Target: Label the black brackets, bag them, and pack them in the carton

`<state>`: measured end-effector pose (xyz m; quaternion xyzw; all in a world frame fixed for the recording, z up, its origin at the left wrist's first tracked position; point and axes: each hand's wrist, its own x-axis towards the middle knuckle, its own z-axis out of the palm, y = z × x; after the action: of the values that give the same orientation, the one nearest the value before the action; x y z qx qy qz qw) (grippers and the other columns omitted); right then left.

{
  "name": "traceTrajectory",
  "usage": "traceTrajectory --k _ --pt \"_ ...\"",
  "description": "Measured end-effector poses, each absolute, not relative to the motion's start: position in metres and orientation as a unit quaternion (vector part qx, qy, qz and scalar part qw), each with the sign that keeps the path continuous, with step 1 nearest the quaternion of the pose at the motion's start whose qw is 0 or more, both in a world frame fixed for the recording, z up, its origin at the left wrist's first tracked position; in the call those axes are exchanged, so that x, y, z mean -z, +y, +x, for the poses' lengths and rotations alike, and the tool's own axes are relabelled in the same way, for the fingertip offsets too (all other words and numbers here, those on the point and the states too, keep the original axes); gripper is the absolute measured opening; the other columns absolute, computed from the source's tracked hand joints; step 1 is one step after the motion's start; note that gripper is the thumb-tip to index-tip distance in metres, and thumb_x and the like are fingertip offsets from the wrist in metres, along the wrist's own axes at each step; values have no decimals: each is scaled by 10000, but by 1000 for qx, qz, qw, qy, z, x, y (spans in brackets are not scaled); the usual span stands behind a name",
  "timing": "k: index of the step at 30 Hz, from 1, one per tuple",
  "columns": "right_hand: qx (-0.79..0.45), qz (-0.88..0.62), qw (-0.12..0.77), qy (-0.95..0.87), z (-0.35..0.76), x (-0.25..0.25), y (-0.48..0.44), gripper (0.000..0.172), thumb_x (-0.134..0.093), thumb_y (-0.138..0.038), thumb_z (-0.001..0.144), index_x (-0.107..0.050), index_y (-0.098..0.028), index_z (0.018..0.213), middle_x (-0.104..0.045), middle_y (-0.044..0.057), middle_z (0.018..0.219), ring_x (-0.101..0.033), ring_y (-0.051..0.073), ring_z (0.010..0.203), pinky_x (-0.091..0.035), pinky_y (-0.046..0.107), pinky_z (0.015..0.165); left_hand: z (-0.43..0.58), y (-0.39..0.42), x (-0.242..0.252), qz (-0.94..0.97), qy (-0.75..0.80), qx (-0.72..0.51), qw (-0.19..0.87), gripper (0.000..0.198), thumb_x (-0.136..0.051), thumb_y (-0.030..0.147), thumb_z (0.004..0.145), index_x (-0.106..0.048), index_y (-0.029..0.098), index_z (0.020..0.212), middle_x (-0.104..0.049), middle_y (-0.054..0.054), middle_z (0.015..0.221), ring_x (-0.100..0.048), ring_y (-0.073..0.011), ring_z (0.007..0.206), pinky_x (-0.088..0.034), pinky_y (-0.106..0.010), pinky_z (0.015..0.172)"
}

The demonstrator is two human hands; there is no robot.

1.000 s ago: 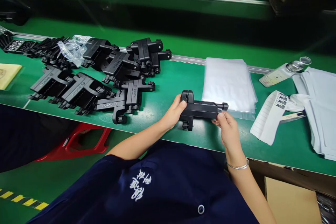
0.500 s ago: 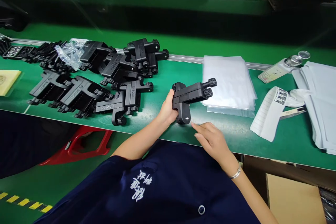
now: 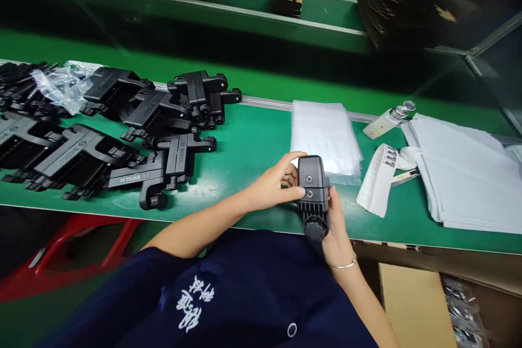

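Note:
Both my hands hold one black plastic bracket point(image 3: 312, 196) upright above the front edge of the green belt point(image 3: 253, 141). My left hand point(image 3: 274, 187) grips its left side, thumb and fingers pressed on it. Beneath and to the right of the part, my right hand point(image 3: 336, 231) cups its lower end; a thin bracelet is on that wrist. Two small round marks show on the bracket's face. A stack of clear plastic bags point(image 3: 326, 133) lies just behind it.
Several black brackets point(image 3: 122, 130) marked BOSCH lie heaped at the left with a crumpled clear bag point(image 3: 61, 84). White label strip point(image 3: 377, 179), a small bottle point(image 3: 387, 118) and white sheets point(image 3: 460, 174) lie at right. A cardboard box point(image 3: 411, 304) stands below right.
The bracket was turned from lying flat to standing on end and brought nearer my body. My right hand, which had let go, took hold of its lower end. The view shifted right.

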<state>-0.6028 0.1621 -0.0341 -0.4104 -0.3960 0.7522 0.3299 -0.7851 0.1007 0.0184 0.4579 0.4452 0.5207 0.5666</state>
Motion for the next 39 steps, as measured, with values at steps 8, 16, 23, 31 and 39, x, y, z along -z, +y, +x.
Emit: traceTrajectory --k 8,16,23,31,39 --pt "-743 -409 331 -414 -603 40 149 440 -477 -624 849 -656 -238 961 -726 50 875 -690 227 875 -575 398 770 -785 114 -33 473 536 -530 457 315 -464 435 908 -602 219 1092 -596 19 638 -579 -153 596 -464 -262 633" --pt "-572 -371 466 -564 -568 24 152 694 -842 -466 591 -517 -294 1179 -657 67 1096 -652 234 995 -535 387 870 -811 81 -22 594 521 -465 400 672 -827 333 623 -612 265 1256 -625 -100 1234 -583 -317 1132 -445 -394 986" --pt "-659 -354 370 -551 -578 4 167 562 -715 -673 657 -615 -223 979 -688 59 842 -674 223 729 -588 386 647 -805 77 0 288 432 -560 645 709 -806 542 639 -563 262 1244 -681 -65 1040 -677 -203 845 -541 -272 705" --pt "-667 -417 325 -524 -598 -1 168 522 -690 -691 664 -574 -196 785 -627 -8 572 -586 140 453 -551 316 536 -805 81 30 31 354 -513 782 443 -551 550 885 -696 134 840 -702 -70 699 -657 -151 597 -526 -228 573" --pt "-430 -375 251 -782 -625 -32 134 427 -804 -485 631 -578 -256 913 -681 11 692 -664 224 628 -525 328 582 -816 111 44 66 393 -482 780 405 -579 496 887 -712 115 872 -731 -90 748 -675 -171 643 -533 -269 673"
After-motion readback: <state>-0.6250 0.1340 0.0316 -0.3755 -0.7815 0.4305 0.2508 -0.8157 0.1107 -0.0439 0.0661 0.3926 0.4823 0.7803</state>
